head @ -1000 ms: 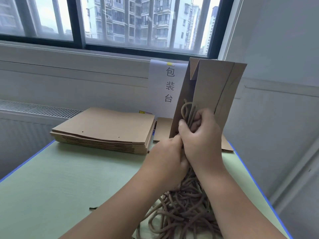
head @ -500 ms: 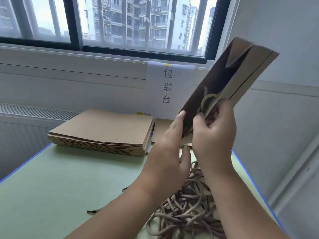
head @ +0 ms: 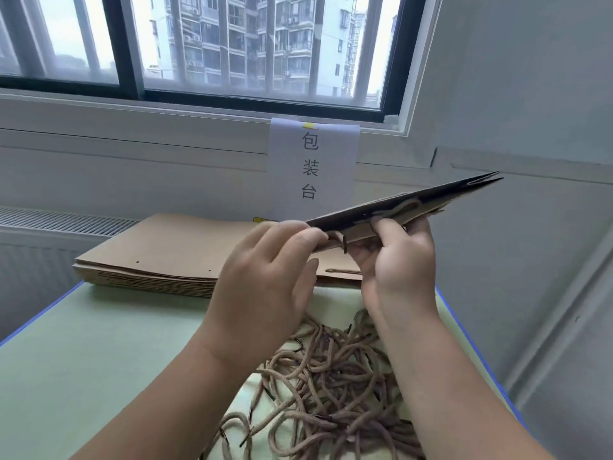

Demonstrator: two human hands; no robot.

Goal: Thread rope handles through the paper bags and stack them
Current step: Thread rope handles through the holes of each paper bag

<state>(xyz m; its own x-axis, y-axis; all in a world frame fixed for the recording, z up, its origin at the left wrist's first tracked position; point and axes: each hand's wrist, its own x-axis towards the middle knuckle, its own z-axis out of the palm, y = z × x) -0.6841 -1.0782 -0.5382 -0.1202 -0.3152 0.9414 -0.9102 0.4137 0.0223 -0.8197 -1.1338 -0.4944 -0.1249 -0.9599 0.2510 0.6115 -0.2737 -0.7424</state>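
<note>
I hold a flattened brown paper bag (head: 441,199) nearly level above the table, seen almost edge-on, its far end pointing up to the right. My left hand (head: 265,283) pinches the bag's near edge at the left. My right hand (head: 398,260) grips the same edge from below, thumb on top. A brown rope handle (head: 403,207) loops across the bag's upper face, and a dark rope tip (head: 345,244) sticks down between my hands. A tangled pile of brown ropes (head: 331,393) lies on the table under my wrists.
A thick stack of flat paper bags (head: 159,257) with punched holes lies at the back left of the green table (head: 83,376). A low stack of bags with a rope handle (head: 335,272) lies behind my hands. A white paper sign (head: 313,167) hangs on the wall below the window.
The bag has tipped from standing upright to nearly flat, its top end swinging down to the right. My left hand has come off the ropes and now pinches the bag's edge.
</note>
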